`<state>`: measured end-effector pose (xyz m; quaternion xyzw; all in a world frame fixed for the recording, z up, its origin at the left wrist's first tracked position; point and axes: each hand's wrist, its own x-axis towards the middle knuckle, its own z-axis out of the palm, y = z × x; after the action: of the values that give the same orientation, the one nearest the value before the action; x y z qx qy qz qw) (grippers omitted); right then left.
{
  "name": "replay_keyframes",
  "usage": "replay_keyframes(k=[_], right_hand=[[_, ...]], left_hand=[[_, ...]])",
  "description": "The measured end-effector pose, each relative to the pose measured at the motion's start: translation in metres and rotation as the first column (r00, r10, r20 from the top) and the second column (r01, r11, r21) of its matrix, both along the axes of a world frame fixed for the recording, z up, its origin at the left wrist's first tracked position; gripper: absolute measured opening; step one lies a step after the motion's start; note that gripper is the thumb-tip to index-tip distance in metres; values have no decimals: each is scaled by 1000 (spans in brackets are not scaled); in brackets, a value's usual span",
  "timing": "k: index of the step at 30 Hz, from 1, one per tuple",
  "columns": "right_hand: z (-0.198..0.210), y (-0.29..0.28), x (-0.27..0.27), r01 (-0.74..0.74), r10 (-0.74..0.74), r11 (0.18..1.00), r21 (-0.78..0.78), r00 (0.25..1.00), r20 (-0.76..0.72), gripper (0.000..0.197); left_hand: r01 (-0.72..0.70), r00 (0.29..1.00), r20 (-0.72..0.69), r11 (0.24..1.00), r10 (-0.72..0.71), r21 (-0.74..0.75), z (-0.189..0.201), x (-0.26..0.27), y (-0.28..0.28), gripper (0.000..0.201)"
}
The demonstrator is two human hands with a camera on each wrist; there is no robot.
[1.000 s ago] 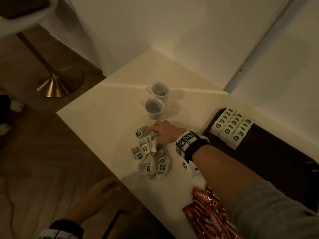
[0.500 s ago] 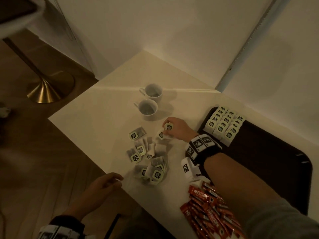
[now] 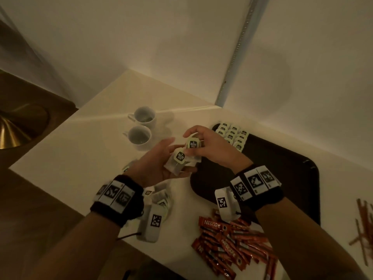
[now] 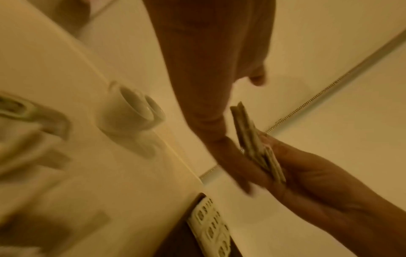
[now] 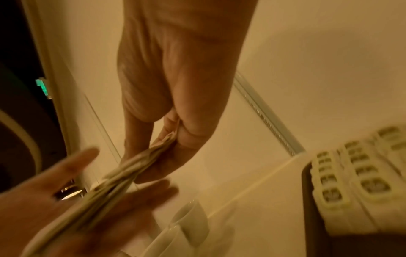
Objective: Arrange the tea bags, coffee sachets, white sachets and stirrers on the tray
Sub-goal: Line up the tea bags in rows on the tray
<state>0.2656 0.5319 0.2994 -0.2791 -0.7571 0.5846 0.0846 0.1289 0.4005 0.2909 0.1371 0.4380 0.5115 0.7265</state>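
My right hand [image 3: 203,142] pinches a small stack of green-labelled tea bags [image 3: 192,144] between thumb and fingers, above the table just left of the tray. My left hand [image 3: 159,160] lies palm up under the stack with fingers straight, and the lower tea bag [image 3: 180,156] rests on it. In the right wrist view the tea bags [image 5: 158,147] run from my right fingertips onto the spread left hand [image 5: 66,191]. The dark tray [image 3: 282,178] holds neat rows of tea bags [image 3: 234,136] at its far left corner. Loose tea bags [image 3: 161,199] lie under my left wrist.
Two white cups [image 3: 144,118] [image 3: 139,136] stand on the table beyond my hands. Red coffee sachets [image 3: 228,245] are heaped near the front edge, and brown stirrers [image 3: 363,229] lie right of the tray. Walls close the far side; the table's left edge drops to the floor.
My right hand has lifted tea bags off the pile and carried them up toward the tray. My left hand has risen from below the table edge to come under them.
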Motion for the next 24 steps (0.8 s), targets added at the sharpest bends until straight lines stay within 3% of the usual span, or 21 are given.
replay_keyframes(k=[3, 11, 15, 18, 21, 24], right_hand=[[10, 6, 13, 59, -57, 997, 46, 998, -26, 39], [38, 35, 41, 350, -321, 929, 120, 924, -207, 34], [62, 53, 51, 405, -363, 907, 115, 890, -276, 21], [83, 64, 57, 369, -311, 916, 155, 900, -305, 11], [109, 72, 61, 367, -292, 894, 258, 912, -288, 19], [135, 78, 65, 343, -259, 867, 362, 930, -260, 23]], left_hand=[[153, 988, -40, 984, -150, 90, 10, 9, 19, 36], [-7, 996, -84, 986, 21, 165, 26, 36, 56, 22], [-117, 987, -86, 978, 133, 171, 36, 46, 78, 11], [-149, 969, -163, 964, 187, 220, 43, 49, 92, 17], [-87, 920, -334, 940, 203, 331, 56, 54, 101, 8], [-75, 856, -438, 903, 276, 423, 75, 63, 111, 35]])
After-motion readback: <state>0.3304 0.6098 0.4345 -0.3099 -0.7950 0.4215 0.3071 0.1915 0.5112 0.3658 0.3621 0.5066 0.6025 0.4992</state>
